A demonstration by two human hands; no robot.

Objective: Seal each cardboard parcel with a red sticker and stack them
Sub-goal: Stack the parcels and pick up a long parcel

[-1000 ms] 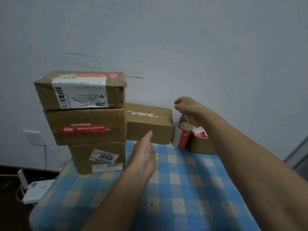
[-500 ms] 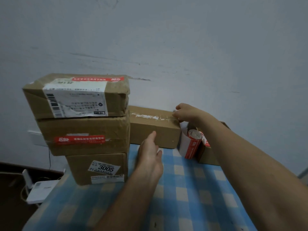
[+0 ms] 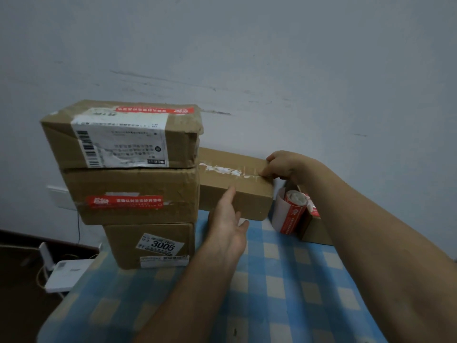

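Observation:
Three cardboard parcels stand stacked at the left: the top parcel point(image 3: 123, 137) and the middle parcel point(image 3: 133, 194) carry red stickers, the bottom parcel point(image 3: 150, 246) a white "3005" label. Right of the stack a long parcel point(image 3: 249, 196) lies on the table against the wall, with torn white tape on top. My right hand point(image 3: 284, 167) grips its top right corner. My left hand point(image 3: 227, 219) is open with fingers stretched, its fingertips at the parcel's front face. A roll of red stickers point(image 3: 291, 211) leans just right of that parcel.
A blue and cream checked tablecloth point(image 3: 284, 293) covers the table. A small open cardboard box point(image 3: 314, 229) holding more red rolls sits behind my right forearm. A white device point(image 3: 66, 273) with cables lies on the floor at the left, below a wall socket point(image 3: 59, 196).
My right hand moved left from above the sticker rolls onto the long parcel's right corner. My left hand reached forward to its front face. The view shifted closer.

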